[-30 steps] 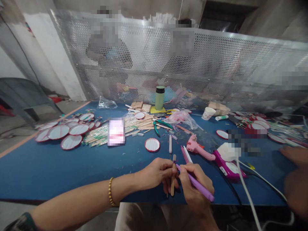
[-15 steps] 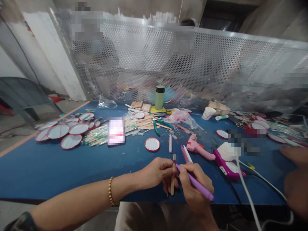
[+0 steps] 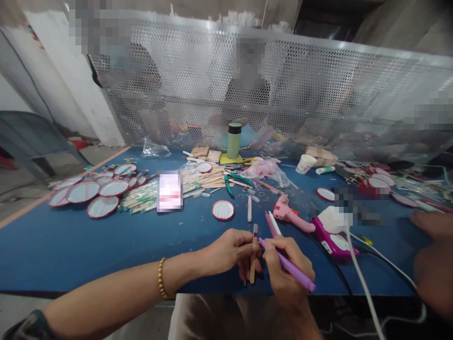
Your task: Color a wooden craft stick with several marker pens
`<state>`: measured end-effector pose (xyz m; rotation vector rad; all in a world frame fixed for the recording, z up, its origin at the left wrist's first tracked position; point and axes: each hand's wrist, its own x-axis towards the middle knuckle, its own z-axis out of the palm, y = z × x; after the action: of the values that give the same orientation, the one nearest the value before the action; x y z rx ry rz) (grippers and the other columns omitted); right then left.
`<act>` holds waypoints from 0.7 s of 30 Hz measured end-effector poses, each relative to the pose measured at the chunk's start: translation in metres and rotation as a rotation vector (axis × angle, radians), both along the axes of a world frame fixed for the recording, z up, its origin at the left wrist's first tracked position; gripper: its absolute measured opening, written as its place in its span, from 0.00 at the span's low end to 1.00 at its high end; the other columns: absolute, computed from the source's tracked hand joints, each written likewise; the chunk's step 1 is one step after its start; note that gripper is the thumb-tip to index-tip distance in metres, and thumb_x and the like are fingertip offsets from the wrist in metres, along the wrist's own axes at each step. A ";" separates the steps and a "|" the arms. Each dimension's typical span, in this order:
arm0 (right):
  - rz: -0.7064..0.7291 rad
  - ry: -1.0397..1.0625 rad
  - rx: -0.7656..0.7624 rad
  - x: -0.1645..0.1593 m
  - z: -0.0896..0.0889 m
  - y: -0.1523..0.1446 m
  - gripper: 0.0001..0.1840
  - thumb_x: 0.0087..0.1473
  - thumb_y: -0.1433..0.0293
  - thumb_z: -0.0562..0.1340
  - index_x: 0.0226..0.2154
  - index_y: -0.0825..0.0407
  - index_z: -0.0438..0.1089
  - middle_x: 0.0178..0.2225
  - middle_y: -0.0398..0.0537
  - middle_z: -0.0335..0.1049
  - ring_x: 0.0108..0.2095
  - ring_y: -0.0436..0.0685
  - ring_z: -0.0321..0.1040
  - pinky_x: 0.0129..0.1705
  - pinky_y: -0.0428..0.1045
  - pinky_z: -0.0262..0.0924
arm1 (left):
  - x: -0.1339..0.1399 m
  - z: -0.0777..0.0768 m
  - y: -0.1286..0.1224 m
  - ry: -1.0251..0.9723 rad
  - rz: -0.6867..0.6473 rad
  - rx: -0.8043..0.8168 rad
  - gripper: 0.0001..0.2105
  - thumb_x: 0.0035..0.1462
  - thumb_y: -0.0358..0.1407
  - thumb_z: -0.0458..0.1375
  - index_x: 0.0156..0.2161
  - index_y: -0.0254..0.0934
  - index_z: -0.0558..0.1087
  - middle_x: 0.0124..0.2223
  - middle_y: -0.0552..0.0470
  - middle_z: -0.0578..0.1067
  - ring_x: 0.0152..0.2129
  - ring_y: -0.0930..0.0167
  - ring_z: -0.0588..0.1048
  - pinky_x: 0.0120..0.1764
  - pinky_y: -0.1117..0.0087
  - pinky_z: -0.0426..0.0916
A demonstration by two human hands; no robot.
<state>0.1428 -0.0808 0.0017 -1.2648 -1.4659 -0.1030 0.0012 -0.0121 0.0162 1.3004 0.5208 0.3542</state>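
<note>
My left hand (image 3: 238, 250) pinches a wooden craft stick (image 3: 252, 269) upright near the table's front edge. The stick has a dark purple band near its top end. In my right hand (image 3: 288, 269) is a purple marker pen (image 3: 295, 273), its tip end close beside the stick; whether it touches, I cannot tell. Just beyond my hands lie a white pen (image 3: 275, 224) and a pinkish-purple pen (image 3: 269, 222). A pale capped marker (image 3: 249, 209) and a round red-rimmed disc (image 3: 222, 210) lie farther forward.
A pink glue gun (image 3: 293, 216) lies right of centre by a magenta box (image 3: 332, 238) with white cables. Piled discs (image 3: 83, 191) and bundled sticks (image 3: 141, 196) are on the left. A green bottle (image 3: 233, 141) stands before the perforated screen (image 3: 198, 80). Another person's hand (image 3: 433, 259) is at right.
The view has shifted slightly. Both hands stay in nearly the same place, still holding the craft stick and the marker pen. A person behind the screen has moved.
</note>
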 end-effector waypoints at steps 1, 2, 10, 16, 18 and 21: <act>0.001 0.003 0.013 0.000 0.000 0.000 0.10 0.60 0.70 0.60 0.28 0.51 0.71 0.21 0.40 0.72 0.19 0.48 0.68 0.22 0.42 0.62 | 0.000 0.000 0.000 0.001 0.003 -0.001 0.28 0.49 0.62 0.60 0.32 0.35 0.66 0.25 0.55 0.74 0.14 0.78 0.68 0.20 0.75 0.63; 0.001 0.007 0.022 0.000 0.000 0.001 0.10 0.60 0.70 0.60 0.27 0.51 0.71 0.21 0.40 0.72 0.18 0.48 0.68 0.22 0.42 0.61 | 0.000 0.000 0.000 0.003 0.005 -0.001 0.27 0.49 0.61 0.60 0.32 0.35 0.66 0.25 0.55 0.74 0.14 0.78 0.68 0.21 0.75 0.63; 0.002 -0.024 -0.003 0.001 0.002 0.002 0.09 0.60 0.71 0.59 0.28 0.51 0.70 0.21 0.39 0.72 0.18 0.47 0.69 0.23 0.41 0.62 | 0.000 -0.002 0.000 0.001 0.004 0.008 0.27 0.51 0.61 0.59 0.31 0.35 0.66 0.24 0.55 0.74 0.14 0.78 0.68 0.22 0.74 0.65; -0.009 -0.014 0.021 -0.001 0.003 0.002 0.10 0.60 0.70 0.59 0.26 0.51 0.70 0.20 0.39 0.72 0.18 0.48 0.69 0.22 0.42 0.62 | 0.001 -0.001 0.000 -0.009 0.003 0.007 0.27 0.50 0.61 0.59 0.31 0.35 0.66 0.24 0.55 0.74 0.13 0.78 0.68 0.19 0.76 0.62; -0.009 -0.002 0.015 -0.001 0.003 0.001 0.11 0.60 0.70 0.59 0.26 0.51 0.70 0.20 0.39 0.71 0.18 0.47 0.69 0.23 0.42 0.62 | 0.001 -0.001 0.000 -0.011 0.002 0.004 0.27 0.50 0.61 0.59 0.31 0.35 0.66 0.24 0.55 0.74 0.13 0.78 0.68 0.19 0.77 0.61; 0.001 -0.002 0.019 0.000 0.002 0.001 0.10 0.60 0.71 0.59 0.27 0.51 0.70 0.21 0.40 0.72 0.19 0.47 0.69 0.23 0.42 0.63 | 0.000 0.000 0.000 -0.015 0.002 -0.001 0.27 0.50 0.61 0.60 0.31 0.35 0.66 0.23 0.55 0.74 0.13 0.78 0.68 0.18 0.77 0.61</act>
<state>0.1424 -0.0801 0.0036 -1.2492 -1.4637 -0.1173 0.0013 -0.0121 0.0166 1.2950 0.5094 0.3652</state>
